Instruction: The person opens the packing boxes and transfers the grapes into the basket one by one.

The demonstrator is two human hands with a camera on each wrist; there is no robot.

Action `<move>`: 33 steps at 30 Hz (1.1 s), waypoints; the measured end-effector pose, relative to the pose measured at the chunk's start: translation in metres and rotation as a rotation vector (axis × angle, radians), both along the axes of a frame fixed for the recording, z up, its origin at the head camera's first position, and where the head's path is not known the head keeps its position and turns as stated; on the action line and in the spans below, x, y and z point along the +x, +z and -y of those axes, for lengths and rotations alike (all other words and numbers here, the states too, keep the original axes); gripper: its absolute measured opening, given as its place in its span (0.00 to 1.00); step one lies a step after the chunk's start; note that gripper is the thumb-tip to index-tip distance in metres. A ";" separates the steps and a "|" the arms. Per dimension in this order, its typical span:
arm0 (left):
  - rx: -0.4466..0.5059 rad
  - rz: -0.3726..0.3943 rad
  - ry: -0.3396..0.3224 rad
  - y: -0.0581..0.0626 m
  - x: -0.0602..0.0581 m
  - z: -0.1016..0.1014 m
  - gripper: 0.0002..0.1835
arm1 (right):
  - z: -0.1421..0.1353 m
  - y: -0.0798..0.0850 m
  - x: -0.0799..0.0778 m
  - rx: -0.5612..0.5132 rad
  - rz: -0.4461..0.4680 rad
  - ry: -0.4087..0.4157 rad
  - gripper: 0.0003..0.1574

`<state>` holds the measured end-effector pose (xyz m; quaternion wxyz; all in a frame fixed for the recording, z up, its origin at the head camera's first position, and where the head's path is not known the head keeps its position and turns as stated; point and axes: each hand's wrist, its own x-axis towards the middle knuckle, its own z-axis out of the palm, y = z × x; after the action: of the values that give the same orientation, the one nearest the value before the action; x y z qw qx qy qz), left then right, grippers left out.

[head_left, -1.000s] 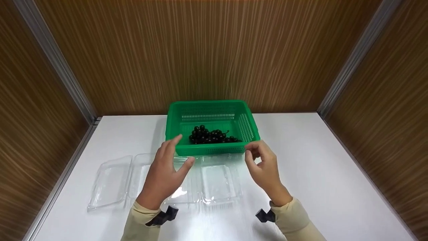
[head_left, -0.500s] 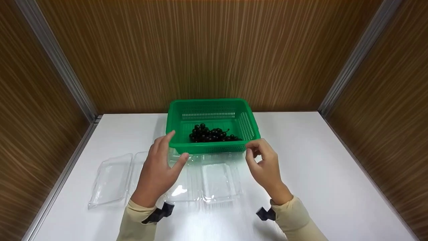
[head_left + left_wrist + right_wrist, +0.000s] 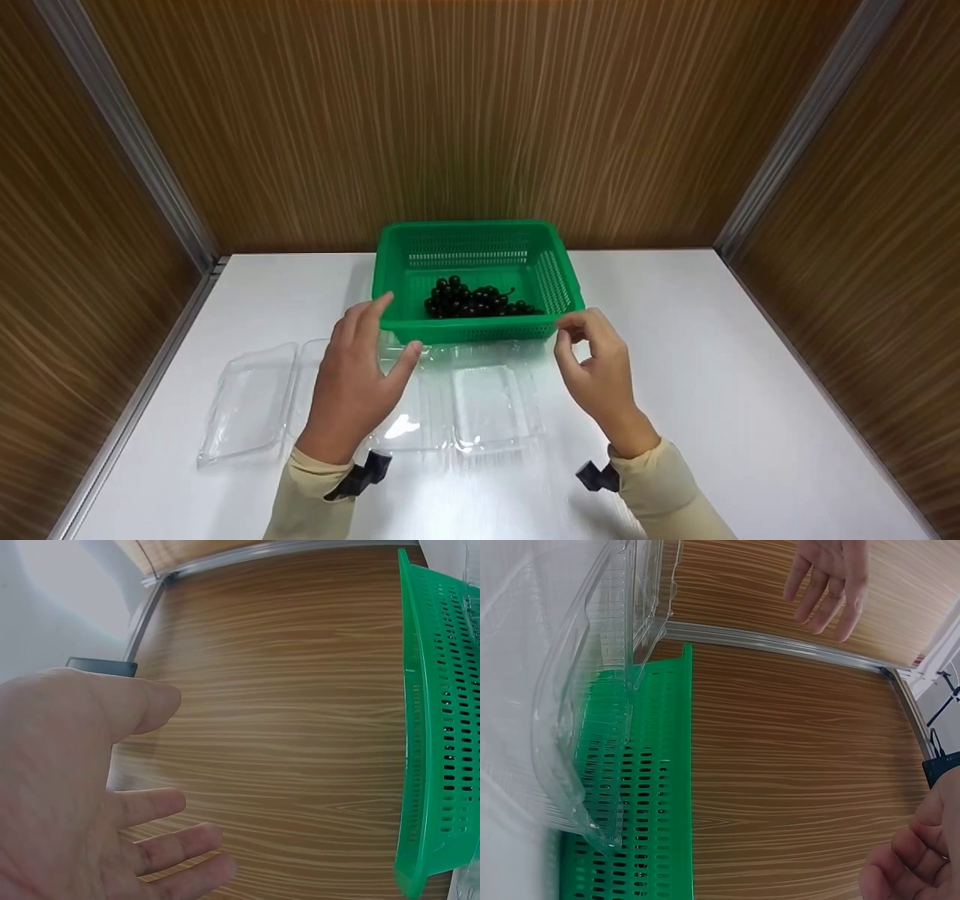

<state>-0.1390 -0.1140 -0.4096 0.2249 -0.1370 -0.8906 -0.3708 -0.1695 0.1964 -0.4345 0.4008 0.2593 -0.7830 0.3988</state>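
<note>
Two bare hands hover over the white table, neither holding anything. My left hand (image 3: 349, 382) has its fingers extended and thumb spread, overlapping part of the left clear plastic clamshell box (image 3: 251, 405) in the head view. Fingers of my right hand (image 3: 600, 375) are loosely curled, with a gap between thumb and forefinger, near the front right corner of the green basket (image 3: 480, 330). Inside that basket lies a bunch of dark grapes (image 3: 457, 300). A second clear clamshell box (image 3: 491, 409) lies spread in front of the basket, between the hands.
Wood-grain panels (image 3: 480, 112) enclose the white table (image 3: 712, 390) at the back and both sides, with metal strips (image 3: 135, 135) along the corners. The basket stands close to the back panel. A dark wrist strap (image 3: 360, 476) sits on the left sleeve.
My left hand has shifted slightly left and away from the basket's front, then stayed nearly still. My right hand has drifted a little to the right. Boxes, basket and grapes keep their places.
</note>
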 end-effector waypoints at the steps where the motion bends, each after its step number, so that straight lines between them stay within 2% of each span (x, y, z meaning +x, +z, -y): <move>1: -0.005 -0.005 0.004 0.000 0.000 0.000 0.36 | 0.000 0.000 0.000 0.002 -0.005 -0.006 0.12; 10: -0.032 -0.046 0.028 -0.003 -0.001 0.001 0.36 | 0.002 0.000 0.001 0.026 0.004 -0.082 0.11; 18: -0.060 -0.089 0.050 -0.005 -0.004 0.000 0.36 | 0.001 0.000 0.000 0.127 -0.036 -0.147 0.10; 26: -0.105 -0.085 0.079 -0.007 -0.003 -0.004 0.36 | 0.004 -0.001 0.006 0.186 -0.032 -0.214 0.10; 33: -0.152 -0.065 0.098 -0.010 -0.004 -0.007 0.38 | 0.008 -0.004 0.005 0.237 0.006 -0.253 0.12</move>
<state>-0.1433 -0.1071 -0.4195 0.2605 -0.1219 -0.9140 -0.2863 -0.1643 0.1887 -0.4388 0.4120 0.2029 -0.8522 0.2508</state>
